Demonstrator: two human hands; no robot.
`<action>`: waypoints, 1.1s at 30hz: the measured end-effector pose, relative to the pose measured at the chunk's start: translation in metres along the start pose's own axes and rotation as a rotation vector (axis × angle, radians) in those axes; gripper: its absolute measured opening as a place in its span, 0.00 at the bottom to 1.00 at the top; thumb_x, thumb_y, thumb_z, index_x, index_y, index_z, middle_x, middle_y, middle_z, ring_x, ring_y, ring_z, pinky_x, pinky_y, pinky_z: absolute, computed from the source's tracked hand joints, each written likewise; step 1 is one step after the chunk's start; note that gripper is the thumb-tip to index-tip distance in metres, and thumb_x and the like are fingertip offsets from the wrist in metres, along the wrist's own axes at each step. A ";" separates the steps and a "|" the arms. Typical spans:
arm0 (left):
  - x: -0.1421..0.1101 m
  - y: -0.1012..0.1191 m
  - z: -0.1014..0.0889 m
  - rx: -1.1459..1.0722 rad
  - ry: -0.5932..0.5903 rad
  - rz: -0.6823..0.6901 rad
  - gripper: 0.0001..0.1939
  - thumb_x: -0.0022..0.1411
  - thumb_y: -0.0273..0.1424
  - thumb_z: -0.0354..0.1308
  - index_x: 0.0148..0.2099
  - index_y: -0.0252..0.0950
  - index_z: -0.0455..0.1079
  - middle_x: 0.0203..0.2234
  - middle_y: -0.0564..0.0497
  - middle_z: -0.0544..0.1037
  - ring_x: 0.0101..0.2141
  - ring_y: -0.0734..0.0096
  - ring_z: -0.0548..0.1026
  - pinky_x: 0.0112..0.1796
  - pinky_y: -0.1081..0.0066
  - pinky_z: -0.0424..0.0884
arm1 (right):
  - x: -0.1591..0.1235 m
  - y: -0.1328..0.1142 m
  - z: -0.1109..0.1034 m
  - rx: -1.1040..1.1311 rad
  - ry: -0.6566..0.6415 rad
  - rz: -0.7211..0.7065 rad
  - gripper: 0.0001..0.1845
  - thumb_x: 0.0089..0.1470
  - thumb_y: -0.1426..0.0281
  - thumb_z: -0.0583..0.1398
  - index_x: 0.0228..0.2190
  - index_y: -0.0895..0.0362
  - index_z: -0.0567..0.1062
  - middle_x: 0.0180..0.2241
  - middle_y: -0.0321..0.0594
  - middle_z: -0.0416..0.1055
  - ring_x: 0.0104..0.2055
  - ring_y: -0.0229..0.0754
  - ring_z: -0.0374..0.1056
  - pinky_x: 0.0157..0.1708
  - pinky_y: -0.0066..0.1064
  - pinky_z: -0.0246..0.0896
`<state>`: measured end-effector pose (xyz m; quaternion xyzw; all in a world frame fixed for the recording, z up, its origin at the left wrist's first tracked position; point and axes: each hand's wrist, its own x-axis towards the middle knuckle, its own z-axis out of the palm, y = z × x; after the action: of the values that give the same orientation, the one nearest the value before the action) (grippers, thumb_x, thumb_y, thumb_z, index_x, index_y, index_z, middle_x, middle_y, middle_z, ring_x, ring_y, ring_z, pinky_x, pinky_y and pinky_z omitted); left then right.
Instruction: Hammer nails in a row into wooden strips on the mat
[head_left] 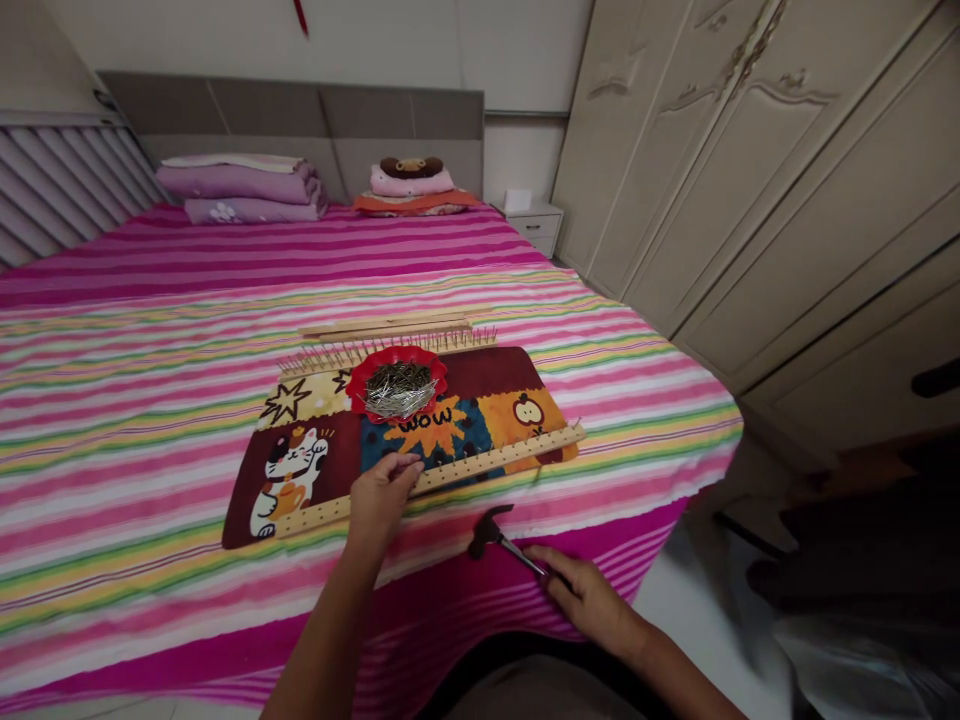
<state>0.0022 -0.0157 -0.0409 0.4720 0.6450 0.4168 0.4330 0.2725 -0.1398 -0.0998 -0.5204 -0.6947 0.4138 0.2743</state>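
My left hand (381,495) rests with curled fingers on a long wooden strip with holes (480,463) that lies along the near edge of a patchwork mat (300,465). What the fingertips pinch, if anything, is hidden. My right hand (589,598) is closed on the handle of a small hammer (491,532), whose dark head lies on the striped bedspread (150,400). A red bowl of metal nails (397,385) sits on the mat just beyond the left hand. A second wooden strip with upright nails (390,350) lies at the mat's far edge.
More wooden strips (386,327) lie behind the nailed one. Folded bedding (240,187) and pillows (412,190) sit at the headboard. A white nightstand (534,222) and a tall cream wardrobe (750,170) stand to the right, beyond the bed's edge.
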 end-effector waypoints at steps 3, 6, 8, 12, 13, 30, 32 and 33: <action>-0.001 0.003 0.001 0.083 0.049 0.036 0.17 0.43 0.43 0.60 0.33 0.37 0.75 0.25 0.53 0.79 0.27 0.71 0.73 0.29 0.73 0.67 | 0.000 0.001 0.000 0.001 -0.004 -0.003 0.21 0.56 0.73 0.51 0.51 0.57 0.71 0.46 0.45 0.76 0.45 0.46 0.73 0.44 0.34 0.68; -0.003 0.006 0.001 0.126 0.054 0.059 0.15 0.44 0.42 0.59 0.32 0.38 0.75 0.27 0.53 0.79 0.30 0.69 0.74 0.32 0.72 0.68 | 0.000 -0.001 -0.001 0.006 -0.002 -0.005 0.21 0.56 0.73 0.51 0.51 0.58 0.71 0.46 0.45 0.76 0.45 0.46 0.73 0.44 0.34 0.68; -0.004 0.005 0.002 0.162 0.047 0.069 0.14 0.45 0.41 0.58 0.33 0.38 0.75 0.27 0.53 0.80 0.30 0.69 0.75 0.33 0.72 0.68 | 0.001 -0.001 -0.001 0.009 0.000 -0.004 0.21 0.56 0.72 0.51 0.50 0.57 0.71 0.45 0.45 0.76 0.45 0.46 0.73 0.44 0.35 0.68; -0.005 0.000 0.004 0.240 0.043 0.142 0.12 0.48 0.39 0.57 0.32 0.40 0.75 0.28 0.54 0.80 0.31 0.68 0.75 0.35 0.71 0.68 | 0.001 -0.001 0.000 0.012 0.008 0.000 0.21 0.56 0.72 0.51 0.50 0.57 0.72 0.45 0.45 0.76 0.46 0.46 0.73 0.46 0.36 0.68; -0.006 -0.002 0.004 0.257 0.044 0.176 0.11 0.48 0.39 0.57 0.32 0.40 0.75 0.29 0.54 0.80 0.32 0.69 0.75 0.36 0.71 0.68 | 0.000 -0.001 0.000 0.011 0.008 0.000 0.21 0.56 0.72 0.52 0.50 0.57 0.72 0.46 0.45 0.76 0.46 0.47 0.72 0.46 0.36 0.68; -0.004 -0.023 0.011 0.460 0.096 0.526 0.08 0.56 0.31 0.53 0.28 0.39 0.72 0.28 0.51 0.76 0.33 0.70 0.71 0.37 0.70 0.66 | 0.050 -0.103 -0.025 -0.235 0.225 -0.352 0.24 0.60 0.75 0.50 0.57 0.53 0.63 0.43 0.45 0.75 0.42 0.43 0.72 0.42 0.34 0.69; -0.004 -0.024 0.012 0.470 0.100 0.544 0.08 0.56 0.31 0.53 0.28 0.39 0.72 0.27 0.51 0.75 0.33 0.70 0.71 0.37 0.70 0.66 | 0.061 -0.111 -0.025 -0.333 0.194 -0.366 0.25 0.59 0.76 0.49 0.58 0.54 0.62 0.41 0.46 0.75 0.41 0.44 0.72 0.41 0.36 0.70; -0.003 -0.025 0.012 0.480 0.105 0.547 0.08 0.56 0.31 0.53 0.28 0.39 0.72 0.27 0.51 0.75 0.33 0.70 0.71 0.37 0.70 0.66 | 0.065 -0.114 -0.024 -0.384 0.176 -0.355 0.26 0.58 0.77 0.49 0.58 0.54 0.62 0.40 0.47 0.75 0.40 0.45 0.72 0.40 0.37 0.71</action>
<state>0.0084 -0.0224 -0.0674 0.6931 0.5958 0.3776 0.1486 0.2160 -0.0846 0.0072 -0.4669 -0.8143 0.1733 0.2981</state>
